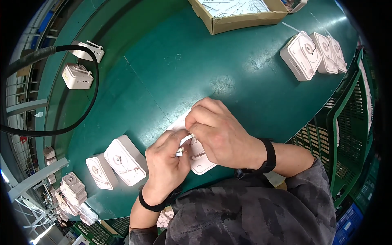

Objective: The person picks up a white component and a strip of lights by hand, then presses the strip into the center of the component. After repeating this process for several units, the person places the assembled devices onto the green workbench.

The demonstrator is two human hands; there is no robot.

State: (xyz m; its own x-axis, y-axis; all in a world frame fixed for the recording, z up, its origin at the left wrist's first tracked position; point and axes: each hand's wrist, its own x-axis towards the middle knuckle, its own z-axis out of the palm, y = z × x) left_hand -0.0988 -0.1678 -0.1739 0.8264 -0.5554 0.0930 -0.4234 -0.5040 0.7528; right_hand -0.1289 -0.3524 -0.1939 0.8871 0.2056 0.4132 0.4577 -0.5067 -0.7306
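Note:
A pale pink box-shaped device (203, 166) with a round dial on its face lies on the green table under my hands, which hide much of it. Above it my left hand (165, 163) is closed round a short white cable (186, 139), and a small metal-looking end pokes out between the fingers. My right hand (222, 136) pinches the cable's other end between thumb and fingers; the fingertips are partly hidden. Left of my left hand, two similar pink devices, a larger one (125, 160) and a smaller one (99, 171), rest face up.
An open cardboard box (245, 20) of white papers stands at the far edge. More pink devices (303, 55) sit at the far right, at the far left and in a lower-left stack (73, 188). A black hose (97, 81) loops over the left side. Green crates (345, 134) stand on the right.

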